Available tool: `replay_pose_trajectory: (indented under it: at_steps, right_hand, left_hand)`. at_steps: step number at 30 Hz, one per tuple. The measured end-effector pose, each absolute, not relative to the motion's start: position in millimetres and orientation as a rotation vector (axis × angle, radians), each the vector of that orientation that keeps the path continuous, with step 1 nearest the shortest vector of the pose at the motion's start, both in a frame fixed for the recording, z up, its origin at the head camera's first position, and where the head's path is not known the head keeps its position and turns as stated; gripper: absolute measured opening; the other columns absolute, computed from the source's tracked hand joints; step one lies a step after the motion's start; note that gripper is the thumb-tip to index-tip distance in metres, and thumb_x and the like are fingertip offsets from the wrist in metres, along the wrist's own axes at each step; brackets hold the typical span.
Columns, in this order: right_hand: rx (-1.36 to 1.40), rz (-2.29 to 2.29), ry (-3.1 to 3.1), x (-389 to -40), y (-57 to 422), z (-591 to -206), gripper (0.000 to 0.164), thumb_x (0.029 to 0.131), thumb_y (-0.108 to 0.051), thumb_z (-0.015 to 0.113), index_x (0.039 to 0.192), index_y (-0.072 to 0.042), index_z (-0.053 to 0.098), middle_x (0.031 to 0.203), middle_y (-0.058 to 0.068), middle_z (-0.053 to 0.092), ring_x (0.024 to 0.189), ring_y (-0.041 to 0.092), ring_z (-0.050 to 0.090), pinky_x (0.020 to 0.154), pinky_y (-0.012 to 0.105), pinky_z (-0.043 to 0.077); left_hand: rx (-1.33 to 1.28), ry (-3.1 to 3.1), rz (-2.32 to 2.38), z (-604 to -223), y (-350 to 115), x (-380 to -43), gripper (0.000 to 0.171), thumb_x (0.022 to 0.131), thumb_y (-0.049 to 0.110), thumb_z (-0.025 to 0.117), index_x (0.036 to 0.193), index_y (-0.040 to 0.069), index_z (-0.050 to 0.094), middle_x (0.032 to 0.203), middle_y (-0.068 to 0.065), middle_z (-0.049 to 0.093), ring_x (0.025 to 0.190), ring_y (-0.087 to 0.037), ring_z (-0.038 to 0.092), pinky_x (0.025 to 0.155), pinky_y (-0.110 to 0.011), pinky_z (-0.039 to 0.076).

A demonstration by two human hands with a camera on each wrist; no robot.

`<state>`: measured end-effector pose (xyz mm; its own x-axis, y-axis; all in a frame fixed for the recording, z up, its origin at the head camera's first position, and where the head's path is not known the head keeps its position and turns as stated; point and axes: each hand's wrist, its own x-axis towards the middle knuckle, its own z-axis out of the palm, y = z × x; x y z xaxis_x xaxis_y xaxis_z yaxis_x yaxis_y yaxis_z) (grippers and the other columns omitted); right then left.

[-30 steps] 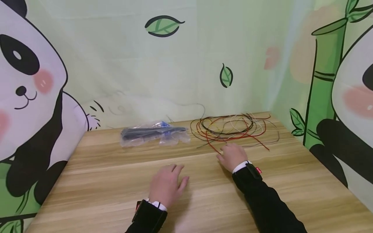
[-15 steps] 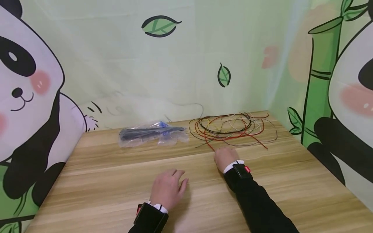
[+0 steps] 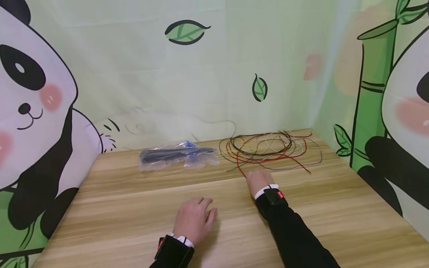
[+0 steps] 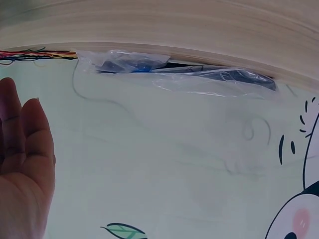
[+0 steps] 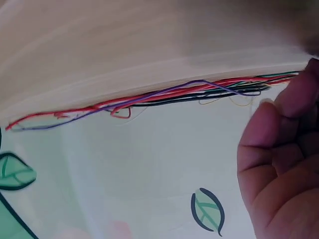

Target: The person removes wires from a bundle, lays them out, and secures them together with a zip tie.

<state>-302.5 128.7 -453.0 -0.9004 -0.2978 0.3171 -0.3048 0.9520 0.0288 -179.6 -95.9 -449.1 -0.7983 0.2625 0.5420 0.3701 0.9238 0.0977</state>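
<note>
tangled wires (image 5: 164,94) are stretching left-to-right at the far right of the table (image 3: 117,223), just beyond my nearer, right hand (image 3: 259,181); its fingers are lying at a red strand (image 3: 242,171), pinching or not i cannot tell. my left hand (image 3: 191,219) is hanging relaxed, holding nothing.

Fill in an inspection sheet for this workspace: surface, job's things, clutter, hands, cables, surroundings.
Surface: wood-grain tabletop.
Job's things: loosely coiled wires in several colours, toward the far right.
Clutter: clear plastic bag with long dark contents, left of the wires.
Hands: left hand relaxed, holding nothing; right hand at a red wire, grip unclear.
Cables: nothing seen besides those wires.
Surroundings: pale green backdrop printed with pandas, leaves and bamboo.
</note>
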Motion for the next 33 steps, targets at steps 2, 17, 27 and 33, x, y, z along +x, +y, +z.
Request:
replay_pose_trajectory:
  at_steps: [2, 17, 27, 33]
  right_hand:
    - [0.449, 0.043, -2.803, -301.1, 128.2, -452.2, 0.015, 0.081, 0.002, 0.066, 0.07, -0.007, 0.069, 0.074, 0.011, 0.073, 0.068, 0.031, 0.069, 0.059, 0.046, 0.056]
    - [0.651, 0.134, -2.795, -296.5, 122.5, -455.0, 0.001, 0.085, 0.005, 0.06, 0.086, 0.004, 0.061, 0.08, 0.017, 0.064, 0.079, 0.035, 0.066, 0.073, 0.046, 0.055]
    - [0.537, 0.405, -2.823, -297.3, 118.0, -448.3, 0.007, 0.09, 0.005, 0.052, 0.094, 0.005, 0.057, 0.083, 0.021, 0.066, 0.079, 0.041, 0.068, 0.072, 0.051, 0.056]
    - [0.389, 0.215, -2.852, -299.0, 124.0, -445.1, 0.019, 0.087, 0.002, 0.053, 0.074, 0.004, 0.066, 0.079, 0.02, 0.07, 0.075, 0.037, 0.069, 0.068, 0.046, 0.057]
  left_hand:
    - [-0.452, -2.551, -0.272, -449.1, -96.2, -178.9, 0.024, 0.088, 0.032, 0.075, 0.104, 0.014, 0.075, 0.097, -0.005, 0.077, 0.086, -0.02, 0.073, 0.078, -0.037, 0.059]
    - [-0.453, -2.547, -0.279, -451.5, -97.2, -180.0, 0.025, 0.088, 0.033, 0.074, 0.104, 0.015, 0.075, 0.098, -0.005, 0.077, 0.089, -0.021, 0.073, 0.08, -0.037, 0.059]
    - [-0.444, -2.561, -0.282, -449.6, -98.5, -178.8, 0.025, 0.089, 0.035, 0.073, 0.105, 0.016, 0.075, 0.098, -0.003, 0.077, 0.089, -0.021, 0.073, 0.079, -0.037, 0.059]
    - [-0.444, -2.556, -0.283, -448.5, -98.5, -178.5, 0.024, 0.088, 0.034, 0.074, 0.105, 0.016, 0.075, 0.098, -0.004, 0.077, 0.089, -0.021, 0.073, 0.079, -0.037, 0.059]
